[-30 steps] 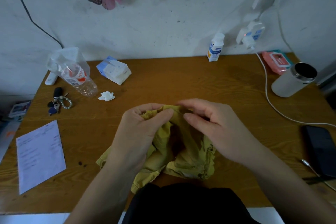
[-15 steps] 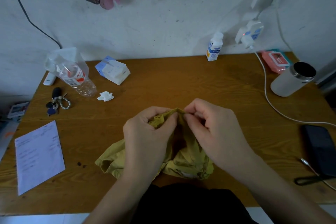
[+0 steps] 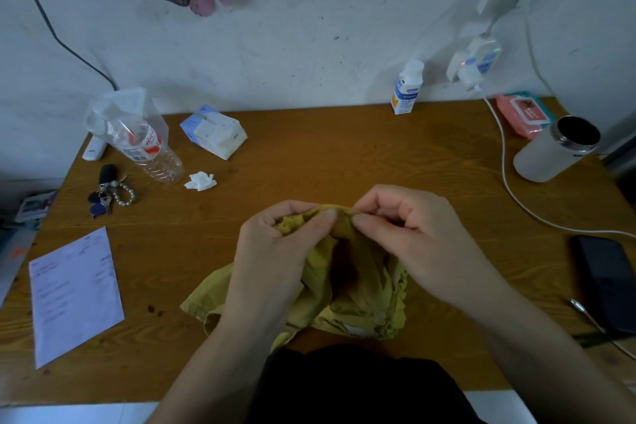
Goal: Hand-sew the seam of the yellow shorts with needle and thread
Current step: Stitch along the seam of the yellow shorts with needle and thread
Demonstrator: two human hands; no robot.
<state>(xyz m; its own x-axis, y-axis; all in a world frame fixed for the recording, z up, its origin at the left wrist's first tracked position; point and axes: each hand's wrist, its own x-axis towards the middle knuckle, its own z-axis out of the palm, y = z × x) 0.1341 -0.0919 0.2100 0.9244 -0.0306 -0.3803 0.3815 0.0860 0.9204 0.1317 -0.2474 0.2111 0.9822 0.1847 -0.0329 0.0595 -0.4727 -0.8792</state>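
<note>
The yellow shorts [image 3: 347, 299] lie bunched on the wooden table [image 3: 327, 155], near its front edge. My left hand [image 3: 275, 262] grips a raised fold of the fabric, thumb pressed on top. My right hand [image 3: 413, 234] pinches the same fold just to the right, thumb and forefinger closed at the seam. The fingertips of both hands almost touch. No needle or thread can be made out; they may be hidden between the right fingers.
A sheet of paper [image 3: 74, 293], keys [image 3: 106, 193], a plastic bottle [image 3: 137, 138], a crumpled tissue [image 3: 200, 181] and a tissue pack [image 3: 215, 131] sit left. A white tumbler [image 3: 554, 148], a charging cable [image 3: 509, 189] and a dark phone [image 3: 607, 282] sit right.
My hands have closed in together on the top fold of the shorts. The right fingers have curled from a flat reach into a tight pinch, and the fabric has bunched up.
</note>
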